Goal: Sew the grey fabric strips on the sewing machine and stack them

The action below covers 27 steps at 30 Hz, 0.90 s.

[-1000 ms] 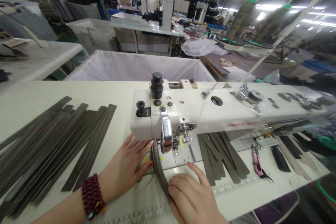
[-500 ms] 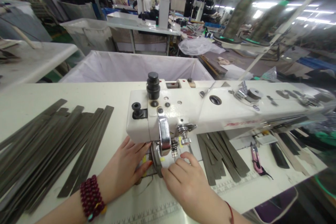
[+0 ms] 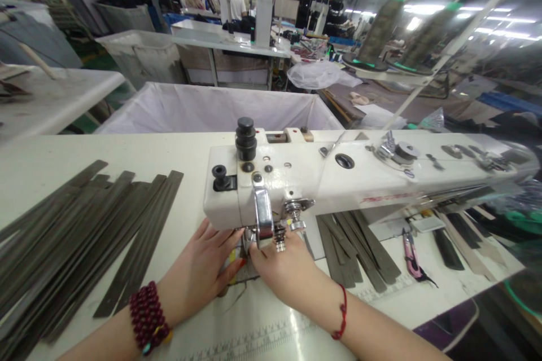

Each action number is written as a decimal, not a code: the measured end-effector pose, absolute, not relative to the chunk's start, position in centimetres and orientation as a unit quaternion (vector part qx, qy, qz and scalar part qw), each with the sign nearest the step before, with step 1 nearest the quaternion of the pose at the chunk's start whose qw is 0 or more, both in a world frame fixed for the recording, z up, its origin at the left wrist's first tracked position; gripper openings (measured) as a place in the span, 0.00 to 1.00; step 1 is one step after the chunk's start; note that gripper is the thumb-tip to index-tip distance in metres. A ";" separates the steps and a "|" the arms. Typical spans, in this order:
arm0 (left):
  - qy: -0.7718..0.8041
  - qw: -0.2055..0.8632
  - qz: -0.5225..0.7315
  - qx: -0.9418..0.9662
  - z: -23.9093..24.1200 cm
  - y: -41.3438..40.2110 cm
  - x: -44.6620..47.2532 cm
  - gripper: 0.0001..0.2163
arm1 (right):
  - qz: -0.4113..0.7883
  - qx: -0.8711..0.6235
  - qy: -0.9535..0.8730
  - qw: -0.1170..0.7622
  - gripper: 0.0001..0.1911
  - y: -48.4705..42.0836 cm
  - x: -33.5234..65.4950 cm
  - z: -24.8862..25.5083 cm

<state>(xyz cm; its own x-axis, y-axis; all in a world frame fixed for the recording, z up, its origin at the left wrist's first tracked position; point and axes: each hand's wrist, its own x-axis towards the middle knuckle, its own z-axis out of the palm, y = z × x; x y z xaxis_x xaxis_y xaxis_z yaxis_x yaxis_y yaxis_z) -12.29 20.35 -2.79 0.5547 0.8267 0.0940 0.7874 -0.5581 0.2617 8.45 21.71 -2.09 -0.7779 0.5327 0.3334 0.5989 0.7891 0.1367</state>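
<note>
My left hand (image 3: 207, 262) lies palm down beside the sewing machine's needle area, its fingers stretched out and its thumb near the presser foot. Only a small part of a dark strip (image 3: 245, 274) shows between my hands, on the machine bed. My right hand (image 3: 282, 265) is curled close to the needle, its fingertips partly hidden under the white sewing machine head (image 3: 271, 169). What those closed fingers hold cannot be made out. The chrome take-up lever guard (image 3: 263, 211) stands just above the hands.
Many dark fabric strips (image 3: 80, 225) lie fanned on the left, and more strips (image 3: 359, 254) lie right of the needle. A pink cutter (image 3: 410, 256) rests farther right. A white-lined bin (image 3: 228, 107) stands behind the table; thread cones (image 3: 381, 28) stand at upper right. A person (image 3: 228, 0) works beyond.
My right hand has moved forward and left, in under the machine head. The curved dark strip seen at its fingertips before is now mostly hidden. My left hand has stayed in place.
</note>
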 end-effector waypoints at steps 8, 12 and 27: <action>0.461 0.072 0.127 0.875 -3.0 20.2 -12.3 0.20 | -0.142 -0.329 -0.923 0.142 0.08 21.8 7.7 -2.0; 0.466 0.063 0.125 0.873 -3.2 19.9 -12.4 0.18 | -0.117 -0.365 -0.909 0.165 0.09 20.3 10.8 -1.3; 0.404 0.095 0.188 0.890 -2.1 26.2 -13.4 0.19 | 0.006 -0.649 -0.747 0.146 0.05 17.7 23.7 -1.4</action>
<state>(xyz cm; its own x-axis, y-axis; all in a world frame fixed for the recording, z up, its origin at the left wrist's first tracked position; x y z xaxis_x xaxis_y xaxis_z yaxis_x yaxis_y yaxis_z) -13.45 26.23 -2.11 0.6026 0.7554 0.2574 0.6842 -0.6551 0.3206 23.70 17.68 -1.36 -0.1149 0.9711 0.2094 0.9673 0.1574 -0.1989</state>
